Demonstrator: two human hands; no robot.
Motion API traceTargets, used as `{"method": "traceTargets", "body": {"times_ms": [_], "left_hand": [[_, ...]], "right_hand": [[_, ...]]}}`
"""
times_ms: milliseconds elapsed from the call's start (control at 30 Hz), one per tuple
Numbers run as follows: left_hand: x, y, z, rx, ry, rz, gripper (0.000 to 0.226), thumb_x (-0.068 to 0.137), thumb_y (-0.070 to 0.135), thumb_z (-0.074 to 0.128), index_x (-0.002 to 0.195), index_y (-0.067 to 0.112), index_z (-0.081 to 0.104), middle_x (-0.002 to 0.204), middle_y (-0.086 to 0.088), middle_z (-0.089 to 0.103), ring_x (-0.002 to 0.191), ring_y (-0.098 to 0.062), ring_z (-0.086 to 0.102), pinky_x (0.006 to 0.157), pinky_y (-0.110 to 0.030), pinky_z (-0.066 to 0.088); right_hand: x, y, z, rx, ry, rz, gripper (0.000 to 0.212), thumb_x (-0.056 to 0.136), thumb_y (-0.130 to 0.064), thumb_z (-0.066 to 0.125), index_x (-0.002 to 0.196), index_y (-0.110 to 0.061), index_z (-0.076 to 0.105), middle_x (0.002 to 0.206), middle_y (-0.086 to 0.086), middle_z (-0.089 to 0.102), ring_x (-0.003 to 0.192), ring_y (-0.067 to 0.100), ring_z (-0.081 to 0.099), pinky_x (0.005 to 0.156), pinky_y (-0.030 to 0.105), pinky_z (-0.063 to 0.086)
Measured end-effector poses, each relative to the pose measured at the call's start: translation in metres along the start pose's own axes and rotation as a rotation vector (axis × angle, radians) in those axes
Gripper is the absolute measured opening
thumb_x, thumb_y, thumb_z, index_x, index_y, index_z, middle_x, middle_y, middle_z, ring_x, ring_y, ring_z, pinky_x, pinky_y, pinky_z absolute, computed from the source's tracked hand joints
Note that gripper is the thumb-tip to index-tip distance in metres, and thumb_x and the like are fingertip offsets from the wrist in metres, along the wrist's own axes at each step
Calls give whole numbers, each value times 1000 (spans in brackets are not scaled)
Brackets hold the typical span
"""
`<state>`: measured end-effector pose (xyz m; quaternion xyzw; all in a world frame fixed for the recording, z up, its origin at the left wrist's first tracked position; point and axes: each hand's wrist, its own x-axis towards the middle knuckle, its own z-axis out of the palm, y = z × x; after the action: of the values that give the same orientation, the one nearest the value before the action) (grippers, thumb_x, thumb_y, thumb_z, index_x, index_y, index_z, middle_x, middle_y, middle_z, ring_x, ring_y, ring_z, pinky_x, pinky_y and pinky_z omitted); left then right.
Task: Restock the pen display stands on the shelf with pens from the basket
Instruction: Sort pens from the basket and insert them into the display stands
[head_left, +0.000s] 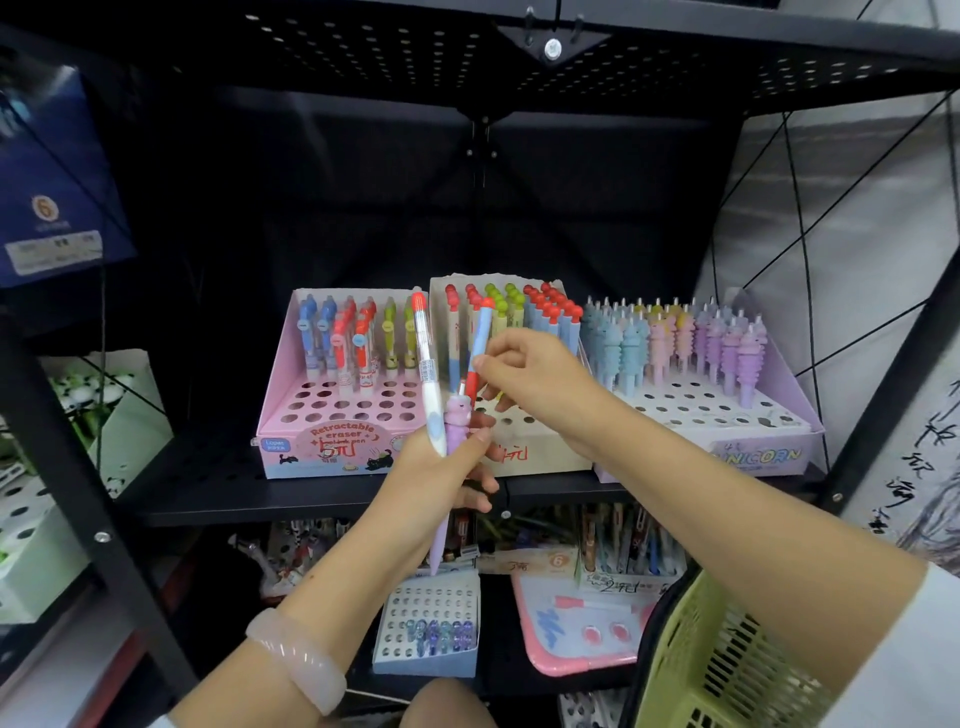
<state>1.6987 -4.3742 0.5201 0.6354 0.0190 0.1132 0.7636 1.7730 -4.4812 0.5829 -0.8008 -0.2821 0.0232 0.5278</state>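
— What is in the hands, here at the black shelf (311, 499)?

— The left hand (447, 467) grips a small bunch of pens upright: a white pen (428, 374) with a red cap and a lilac pen (453, 431) with a moulded figure on top. The right hand (524, 369) reaches across from the right and pinches a blue pen (480, 338) with a red top between thumb and fingertips, tilted, just above the bunch.

— And the stands?

— Three sit side by side on the shelf. The pink stand (332, 441) at left, lettered "Retractable eraser", has pens in its far rows and open holes in the near ones. The beige stand (540, 441) in the middle is partly hidden by both hands; red- and green-topped pens fill its back. The lilac stand (769, 447) at right, lettered "Unicorn", holds pastel ridged pens at the far side, with bare holes nearer.

— Where is the basket?

— The yellow-green basket (727, 670) hangs near the right forearm at the lower right; what it holds cannot be made out.

— Anything else around?

— A pale bracelet (296, 660) circles the left wrist. On the shelf below lie a small white stand (431, 623) with a few blue-violet pens and a pink board (576, 623). A blue box (52, 182) stands at the upper left, and green-and-white boxes (104, 405) sit at the far left edge.
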Motion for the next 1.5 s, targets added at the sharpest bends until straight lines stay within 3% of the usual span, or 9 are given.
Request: {"method": "traceTargets", "body": {"times_ms": [133, 267, 533, 800, 933, 1000, 1200, 1367, 1500], "left_hand": [[0, -3, -3, 105, -3, -15, 11, 95, 12, 50, 91, 10, 59, 68, 2, 66, 37, -11, 45, 34, -18, 35], [2, -7, -6, 108, 31, -35, 17, 95, 10, 49, 79, 7, 54, 62, -4, 54, 34, -7, 32, 34, -14, 24], [2, -10, -5, 88, 33, -53, 21, 94, 11, 51, 73, 9, 53, 57, -2, 46, 36, -7, 32, 33, -15, 24], [1, -9, -7, 92, 42, -62, 18, 93, 10, 51, 75, 9, 53, 56, -1, 46, 35, -6, 32, 33, -15, 25], [1, -8, -6, 114, 41, -57, 19, 93, 8, 50, 74, 9, 53, 56, -2, 46, 35, -6, 33, 33, -15, 25], [0, -8, -4, 128, 30, -48, 20, 94, 9, 50, 74, 9, 53, 56, -2, 46, 35, -6, 33, 33, -15, 25], [-4, -9, 10, 164, -26, -49, 15, 93, 11, 52, 78, 10, 51, 53, 1, 46, 35, -5, 32, 34, -15, 25], [-5, -13, 14, 206, -34, -45, 11, 93, 11, 52, 83, 8, 48, 59, -5, 40, 34, -3, 32, 34, -13, 25], [-3, -11, 5, 123, -72, -38, 7, 89, 20, 61, 87, 15, 56, 55, 7, 51, 39, -4, 33, 35, -14, 27]], "right_hand": [[7, -5, -26, 135, 340, -90, 11, 93, -13, 50, 84, -18, 52, 73, 0, 58, 55, -1, 56, 51, 13, 48], [5, 8, -52, -91, 494, -217, 11, 92, -14, 54, 84, -19, 49, 72, -4, 58, 59, -5, 57, 54, 11, 48], [5, 30, -53, -292, 459, -227, 7, 93, -16, 54, 88, -17, 49, 75, -6, 58, 63, 2, 54, 56, 7, 44], [2, 46, -44, -502, 201, -61, 11, 89, -18, 59, 81, -14, 52, 63, -8, 58, 56, -3, 54, 55, 8, 44], [-6, 36, -43, -593, 383, -115, 17, 88, -26, 61, 86, -15, 49, 65, -7, 53, 58, 3, 51, 55, 20, 42], [-12, 27, -34, -491, 439, -235, 16, 88, -26, 61, 84, -17, 49, 65, -8, 52, 60, 3, 50, 57, 19, 42], [-14, 3, -1, 58, 25, -55, 6, 90, -39, 56, 91, -32, 57, 89, -8, 66, 79, 1, 61, 68, 18, 50], [-8, -1, 6, 109, 33, -59, 10, 90, -28, 59, 91, -18, 60, 75, -7, 63, 58, -8, 56, 55, 6, 43], [-8, 1, 0, 194, 4, -62, 16, 96, -16, 49, 86, -15, 62, 75, -4, 65, 67, 2, 58, 62, 10, 48]]}}
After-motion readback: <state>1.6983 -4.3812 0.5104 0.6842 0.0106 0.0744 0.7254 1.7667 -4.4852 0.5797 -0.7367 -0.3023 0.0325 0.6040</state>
